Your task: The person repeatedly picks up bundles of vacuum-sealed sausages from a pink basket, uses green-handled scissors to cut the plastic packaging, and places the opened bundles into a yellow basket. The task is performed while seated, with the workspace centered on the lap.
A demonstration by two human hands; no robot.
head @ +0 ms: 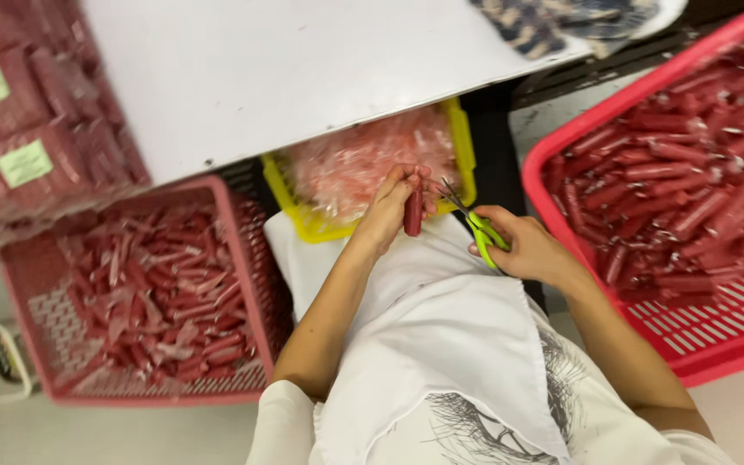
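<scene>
Pink basket [243,258] of cut red wrappers lies left of the fingers; left hand [387,211] pinches a red sausage stick [413,209] upright between fingertips, above the yellow tray [462,146]; right hand [531,250] grips green-handled scissors [474,222], blades parted, just beside the stick; risk: blades near the left fingertips may nick skin if the stick slips; full red basket [553,164] stands right.

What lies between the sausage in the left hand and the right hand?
The green-handled scissors, held by the right hand, blades pointing toward the sausage in the left hand; head view.
</scene>
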